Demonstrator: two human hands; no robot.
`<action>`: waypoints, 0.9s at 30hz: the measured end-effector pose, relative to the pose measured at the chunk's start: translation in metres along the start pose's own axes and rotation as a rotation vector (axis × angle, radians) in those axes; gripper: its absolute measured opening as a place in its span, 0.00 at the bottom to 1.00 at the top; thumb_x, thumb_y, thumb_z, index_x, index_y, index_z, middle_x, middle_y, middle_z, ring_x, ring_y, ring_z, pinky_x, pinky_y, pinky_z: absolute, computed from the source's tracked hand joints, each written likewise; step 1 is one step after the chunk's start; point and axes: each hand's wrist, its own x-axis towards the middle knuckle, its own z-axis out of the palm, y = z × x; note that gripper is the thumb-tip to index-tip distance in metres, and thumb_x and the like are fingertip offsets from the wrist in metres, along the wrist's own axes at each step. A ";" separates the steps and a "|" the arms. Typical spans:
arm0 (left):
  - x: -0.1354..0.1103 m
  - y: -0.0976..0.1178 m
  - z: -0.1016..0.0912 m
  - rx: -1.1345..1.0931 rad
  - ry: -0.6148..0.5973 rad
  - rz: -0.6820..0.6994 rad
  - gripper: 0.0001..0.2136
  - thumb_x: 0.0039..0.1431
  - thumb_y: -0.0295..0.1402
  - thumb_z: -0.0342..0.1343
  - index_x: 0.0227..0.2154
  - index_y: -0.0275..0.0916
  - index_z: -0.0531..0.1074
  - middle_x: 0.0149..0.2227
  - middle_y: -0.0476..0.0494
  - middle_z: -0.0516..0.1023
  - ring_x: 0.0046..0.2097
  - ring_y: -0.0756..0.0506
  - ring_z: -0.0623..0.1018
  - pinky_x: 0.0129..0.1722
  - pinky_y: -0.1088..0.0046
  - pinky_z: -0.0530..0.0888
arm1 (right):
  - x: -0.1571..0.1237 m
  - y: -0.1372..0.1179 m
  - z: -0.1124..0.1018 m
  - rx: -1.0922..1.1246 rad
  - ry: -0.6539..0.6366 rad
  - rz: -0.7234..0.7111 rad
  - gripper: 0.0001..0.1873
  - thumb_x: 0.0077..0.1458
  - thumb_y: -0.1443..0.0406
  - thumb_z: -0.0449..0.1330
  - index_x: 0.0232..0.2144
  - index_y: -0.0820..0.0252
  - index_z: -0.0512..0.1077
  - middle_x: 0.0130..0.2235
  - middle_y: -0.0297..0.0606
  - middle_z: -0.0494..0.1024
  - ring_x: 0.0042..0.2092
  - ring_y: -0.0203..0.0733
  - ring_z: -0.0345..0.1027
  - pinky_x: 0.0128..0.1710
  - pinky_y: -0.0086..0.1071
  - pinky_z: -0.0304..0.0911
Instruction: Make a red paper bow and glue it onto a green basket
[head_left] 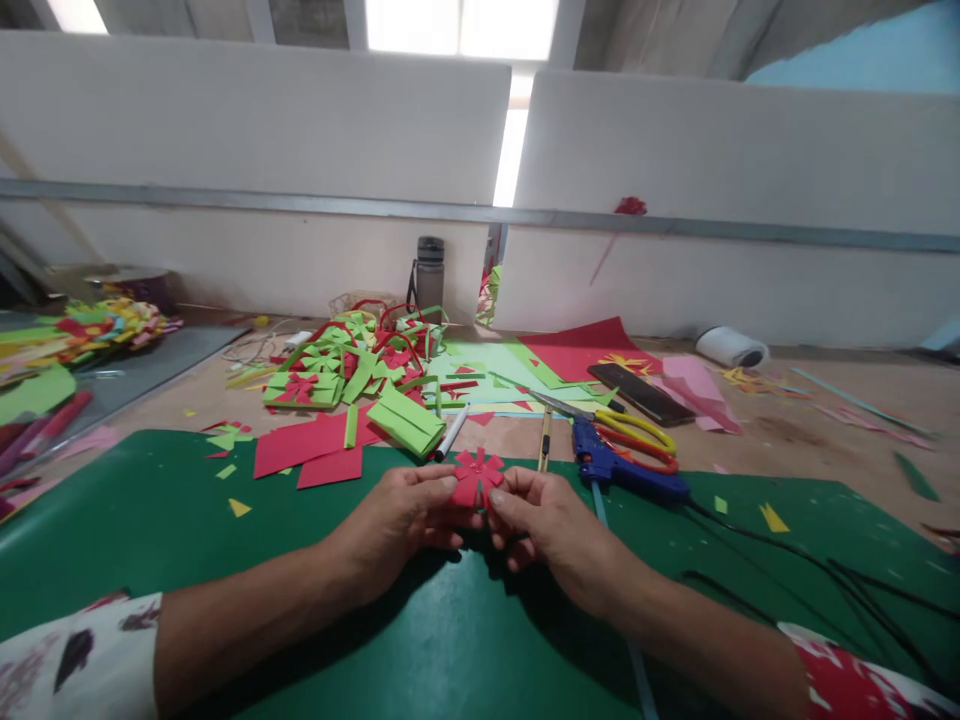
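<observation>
Just below the middle of the frame, pinching a red paper flower (478, 468) between left hand (409, 512) and right hand (551, 522), with both grips closed on its edges, above a green mat (442, 645); probably adjusting or pressing petals into place; calls next for a light, steady pinch, without creasing the paper; looks bright red and flattish, with blunt petals fanned around a small centre and a narrow gap between the lower ones, partly covered where held

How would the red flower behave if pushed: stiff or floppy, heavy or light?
The red flower looks like cut paper, so it's probably light for its size. Its petals stand apart with gaps between, so each would likely bend easily.
</observation>
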 end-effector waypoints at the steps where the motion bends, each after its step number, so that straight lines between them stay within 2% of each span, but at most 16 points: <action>1: 0.002 0.000 0.000 0.011 -0.008 -0.008 0.16 0.52 0.39 0.61 0.39 0.30 0.74 0.35 0.36 0.77 0.37 0.44 0.77 0.32 0.74 0.70 | 0.001 0.001 0.000 0.000 -0.003 -0.001 0.15 0.46 0.56 0.61 0.25 0.61 0.63 0.22 0.29 0.69 0.22 0.29 0.61 0.18 0.22 0.56; 5: 0.005 -0.001 0.000 0.032 0.028 -0.016 0.13 0.51 0.38 0.61 0.31 0.30 0.74 0.26 0.43 0.74 0.27 0.51 0.72 0.24 0.79 0.66 | 0.001 0.004 0.000 -0.015 -0.044 0.014 0.15 0.46 0.56 0.61 0.25 0.61 0.63 0.21 0.28 0.68 0.22 0.29 0.61 0.17 0.22 0.55; 8: 0.007 -0.001 0.000 0.046 0.047 -0.011 0.12 0.50 0.37 0.61 0.28 0.31 0.74 0.23 0.47 0.70 0.23 0.53 0.68 0.21 0.81 0.63 | -0.001 0.005 0.002 -0.022 -0.076 0.023 0.14 0.46 0.58 0.61 0.25 0.60 0.62 0.21 0.28 0.68 0.22 0.29 0.62 0.18 0.22 0.55; 14: 0.008 0.000 0.000 0.064 0.020 -0.031 0.12 0.49 0.36 0.60 0.26 0.29 0.74 0.22 0.44 0.71 0.23 0.52 0.70 0.21 0.81 0.65 | -0.001 0.005 0.002 -0.063 -0.120 0.011 0.16 0.47 0.55 0.62 0.27 0.61 0.63 0.24 0.31 0.69 0.23 0.31 0.62 0.19 0.23 0.56; 18: 0.005 0.001 0.000 0.066 0.000 -0.057 0.12 0.52 0.36 0.58 0.27 0.28 0.74 0.23 0.40 0.74 0.23 0.51 0.72 0.21 0.80 0.68 | 0.004 0.003 -0.005 -0.141 -0.038 -0.141 0.18 0.50 0.53 0.60 0.33 0.61 0.66 0.26 0.32 0.70 0.25 0.31 0.61 0.21 0.25 0.57; 21: 0.002 0.002 0.003 0.064 -0.028 -0.102 0.12 0.54 0.36 0.57 0.28 0.28 0.74 0.23 0.38 0.76 0.23 0.50 0.74 0.22 0.80 0.69 | 0.009 0.001 -0.010 -0.225 0.045 -0.257 0.16 0.52 0.54 0.58 0.36 0.61 0.69 0.27 0.32 0.70 0.26 0.33 0.62 0.26 0.28 0.61; 24: -0.001 0.001 0.006 0.041 -0.025 -0.152 0.12 0.55 0.36 0.56 0.30 0.29 0.74 0.25 0.38 0.77 0.25 0.49 0.77 0.22 0.80 0.70 | 0.011 -0.003 -0.011 -0.273 0.072 -0.277 0.13 0.52 0.58 0.58 0.35 0.61 0.72 0.28 0.33 0.72 0.29 0.35 0.64 0.30 0.30 0.62; 27: -0.003 0.001 0.007 0.052 -0.008 -0.172 0.12 0.54 0.37 0.57 0.31 0.29 0.74 0.27 0.36 0.78 0.27 0.47 0.78 0.23 0.79 0.71 | 0.010 -0.008 -0.008 -0.313 0.069 -0.265 0.10 0.50 0.61 0.58 0.31 0.61 0.73 0.26 0.33 0.73 0.28 0.35 0.64 0.29 0.29 0.61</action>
